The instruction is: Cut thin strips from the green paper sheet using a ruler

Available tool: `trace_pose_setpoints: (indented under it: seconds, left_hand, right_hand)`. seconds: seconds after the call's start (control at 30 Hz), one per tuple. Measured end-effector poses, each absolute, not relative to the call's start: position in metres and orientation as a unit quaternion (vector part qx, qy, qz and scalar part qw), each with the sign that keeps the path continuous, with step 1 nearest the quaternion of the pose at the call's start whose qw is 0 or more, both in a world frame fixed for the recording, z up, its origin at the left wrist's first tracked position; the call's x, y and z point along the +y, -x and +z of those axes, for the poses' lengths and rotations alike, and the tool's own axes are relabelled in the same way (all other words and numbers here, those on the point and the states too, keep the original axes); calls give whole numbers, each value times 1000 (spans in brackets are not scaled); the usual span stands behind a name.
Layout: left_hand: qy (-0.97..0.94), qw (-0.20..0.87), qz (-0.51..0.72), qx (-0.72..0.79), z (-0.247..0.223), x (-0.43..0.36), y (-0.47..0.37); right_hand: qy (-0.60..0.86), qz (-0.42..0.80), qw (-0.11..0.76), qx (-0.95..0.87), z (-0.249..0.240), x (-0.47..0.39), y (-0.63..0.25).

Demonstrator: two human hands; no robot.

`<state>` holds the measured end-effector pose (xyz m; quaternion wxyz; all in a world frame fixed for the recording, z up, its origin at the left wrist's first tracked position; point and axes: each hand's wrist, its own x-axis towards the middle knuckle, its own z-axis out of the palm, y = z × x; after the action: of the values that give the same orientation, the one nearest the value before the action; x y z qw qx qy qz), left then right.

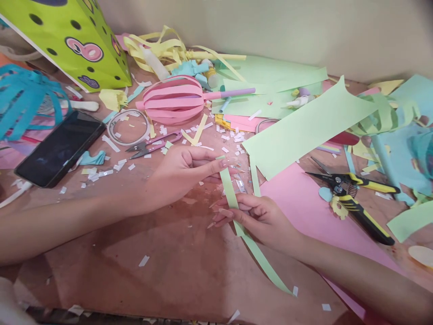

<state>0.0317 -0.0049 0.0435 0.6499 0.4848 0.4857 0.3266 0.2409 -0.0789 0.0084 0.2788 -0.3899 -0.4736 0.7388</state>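
Observation:
A narrow light-green paper strip runs between my two hands above the brown table. My left hand pinches its upper end between thumb and fingers. Lower down, my right hand is closed on the same strip, with the thumb pressed over it. Below my right hand, a length of green paper trails down toward the table; whether it is the same piece I cannot tell. Behind the right hand lie a wide green paper sheet and a pink paper sheet.
Black-and-yellow pruning shears lie open at right. At left are a phone, a tape roll and small purple thread snips. A pink paper lantern and a green spotted bag stand behind. White paper scraps are scattered about.

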Motion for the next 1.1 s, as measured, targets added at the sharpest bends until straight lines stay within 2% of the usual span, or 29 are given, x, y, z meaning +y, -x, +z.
trace_pose_setpoints:
  seconds: [0.97, 1.1]
  left_hand:
    - [-526, 645, 305, 462, 51, -5, -31]
    - [-555, 617, 299, 471, 45, -4, -27]
  right_hand:
    - [381, 727, 293, -491, 6, -80, -241]
    - [379, 718, 294, -505, 7, -80, -241]
